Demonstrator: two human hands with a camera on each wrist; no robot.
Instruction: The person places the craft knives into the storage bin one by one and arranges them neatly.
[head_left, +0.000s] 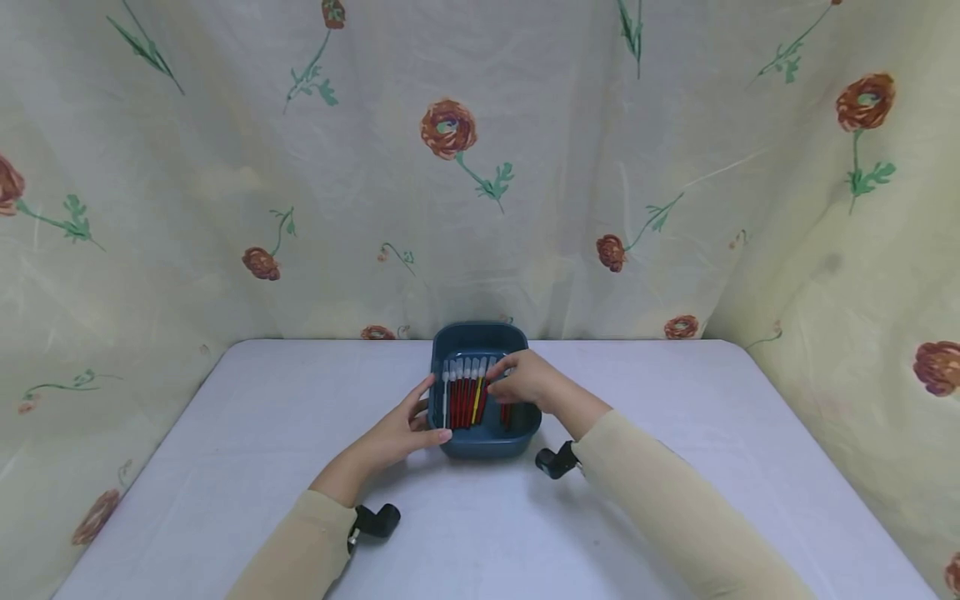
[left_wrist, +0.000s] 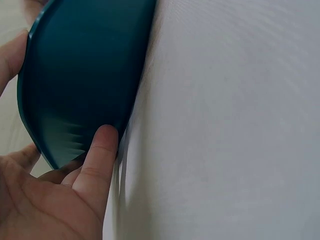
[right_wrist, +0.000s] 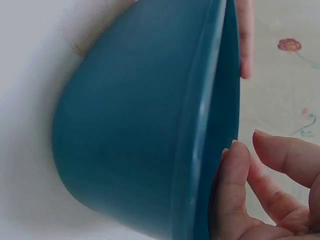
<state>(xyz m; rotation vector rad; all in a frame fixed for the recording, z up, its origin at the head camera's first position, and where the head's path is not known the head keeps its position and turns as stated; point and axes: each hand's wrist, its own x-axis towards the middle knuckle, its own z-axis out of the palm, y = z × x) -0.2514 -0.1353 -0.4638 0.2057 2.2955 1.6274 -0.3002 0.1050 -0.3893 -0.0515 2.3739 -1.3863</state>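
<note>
A dark blue plastic bin [head_left: 483, 447] stands on the table, holding a row of slim pen-like sticks [head_left: 460, 400] with clear caps. Most have red barrels; one is yellow and one whitish. A few red ones [head_left: 506, 412] lie apart on the right. At the bin's near left corner my left hand [head_left: 397, 433] grips the wall, thumb on the rim and fingers along the outside. My right hand [head_left: 528, 382] reaches over the right rim with its fingertips among the sticks. In the right wrist view its fingers [right_wrist: 285, 155] stand apart, with nothing visible between them.
A white cloth covers the table [head_left: 637, 517]. Behind it and on both sides hangs a pale curtain [head_left: 525, 233] printed with flowers. The bin stands near the table's back edge. Black wrist cameras [head_left: 557, 460] jut out beneath the sleeves.
</note>
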